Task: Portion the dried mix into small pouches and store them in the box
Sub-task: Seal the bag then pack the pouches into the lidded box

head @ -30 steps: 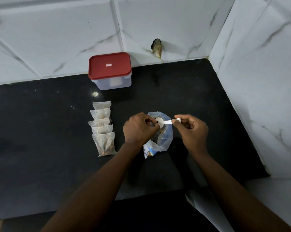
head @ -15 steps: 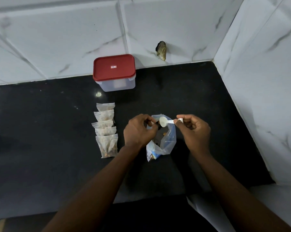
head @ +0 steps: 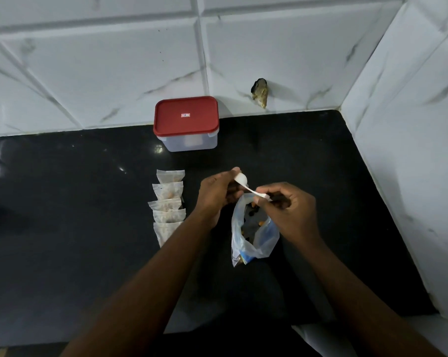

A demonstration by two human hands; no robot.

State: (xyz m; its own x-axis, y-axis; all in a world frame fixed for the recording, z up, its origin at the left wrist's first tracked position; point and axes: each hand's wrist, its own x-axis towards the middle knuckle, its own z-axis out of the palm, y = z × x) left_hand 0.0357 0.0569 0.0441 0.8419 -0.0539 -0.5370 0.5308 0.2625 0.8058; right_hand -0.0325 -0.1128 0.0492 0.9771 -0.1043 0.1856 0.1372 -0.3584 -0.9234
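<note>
Left of the fingers [head: 232, 174], a row of filled pouches [head: 168, 202] lies close and narrows the passage. Beyond the fingers the closed box [head: 186, 119] stands near the back wall [head: 114, 73]. Under them stands the open bag [head: 254, 240]; a white spoon [head: 241, 179] joins left and right fingers. To the right, bare surface [head: 346, 189] reaches the side wall [head: 411, 176].

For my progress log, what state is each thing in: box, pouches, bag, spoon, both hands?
Box: lid on.
Pouches: five filled, lying in a row.
Bag: open, mix inside.
Spoon: held near the bag's mouth.
Right hand: pinches spoon handle.
Left hand: fingers curled at spoon bowl; grip unclear.
</note>
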